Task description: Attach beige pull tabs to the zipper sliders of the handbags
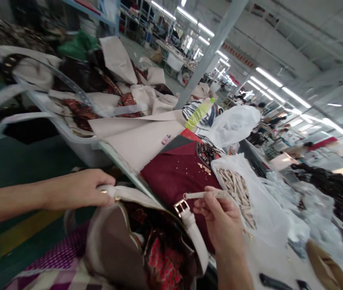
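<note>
A cream handbag (107, 241) lies unzipped in front of me, its red-patterned dark lining showing. My left hand (94, 187) grips the bag's edge at the upper left, fingers curled over a cream strap end. In my right hand (219, 213) a narrow cream strap (196, 195) is pinched between thumb and fingers, with a small ring at its left end. Just beside that ring is a gold buckle (181, 206) on the bag's wider cream strap (196, 237). Whether ring and buckle are joined I cannot tell.
A burgundy cloth (171, 171) with small gold fittings covers part of the worktable. Right of it, a white plastic bag (250, 181) holds many cream straps (239, 193). A translucent bin (77, 145) heaped with bag pieces stands at left. A black-handled tool (274, 281) lies at lower right.
</note>
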Demonstrator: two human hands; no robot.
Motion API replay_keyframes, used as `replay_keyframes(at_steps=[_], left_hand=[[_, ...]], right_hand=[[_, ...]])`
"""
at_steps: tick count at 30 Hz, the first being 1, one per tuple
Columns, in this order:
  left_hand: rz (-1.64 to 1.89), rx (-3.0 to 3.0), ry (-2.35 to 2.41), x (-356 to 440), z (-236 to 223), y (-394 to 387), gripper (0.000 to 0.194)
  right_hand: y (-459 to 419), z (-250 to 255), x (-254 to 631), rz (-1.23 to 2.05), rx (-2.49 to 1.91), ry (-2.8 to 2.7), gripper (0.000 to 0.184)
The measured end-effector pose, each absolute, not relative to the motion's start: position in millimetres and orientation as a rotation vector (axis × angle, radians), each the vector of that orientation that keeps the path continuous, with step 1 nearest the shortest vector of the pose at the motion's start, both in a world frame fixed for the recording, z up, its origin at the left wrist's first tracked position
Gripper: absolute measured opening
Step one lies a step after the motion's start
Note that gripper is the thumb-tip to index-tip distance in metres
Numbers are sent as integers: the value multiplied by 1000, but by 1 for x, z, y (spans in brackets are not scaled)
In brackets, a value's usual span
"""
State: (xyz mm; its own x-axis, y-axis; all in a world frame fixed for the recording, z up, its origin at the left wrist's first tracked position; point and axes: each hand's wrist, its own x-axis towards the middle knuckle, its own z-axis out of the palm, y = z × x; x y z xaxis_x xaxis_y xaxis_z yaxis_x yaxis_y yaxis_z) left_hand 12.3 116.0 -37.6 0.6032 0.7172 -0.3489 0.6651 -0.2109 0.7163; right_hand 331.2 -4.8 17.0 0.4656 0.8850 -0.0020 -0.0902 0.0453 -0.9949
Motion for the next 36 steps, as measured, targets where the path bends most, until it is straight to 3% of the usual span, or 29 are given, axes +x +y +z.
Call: replay_keyframes(at_steps=[5,10,14,18,24,36], left_hand=[[-31,1902,965,16,-3,113,26],[3,1825,864,12,-1,110,37],[65,1837,830,11,-4,109,44],[116,1824,801,13,-5,111,47],[48,1831,909,18,-7,112,37],[42,1716,949,21,-11,115,32]], right_hand=[[-15,2,262,952,-1278,-967,22],[-14,-7,230,918,-1360,-1084,21],[-12,-13,227,681,-1356,-1406,5],[-11,-14,229,440,-1255,-1749,17],[-12,-13,231,86,-1216,-2050,15],[-13,-13,234,27,-1178,-2174,16]])
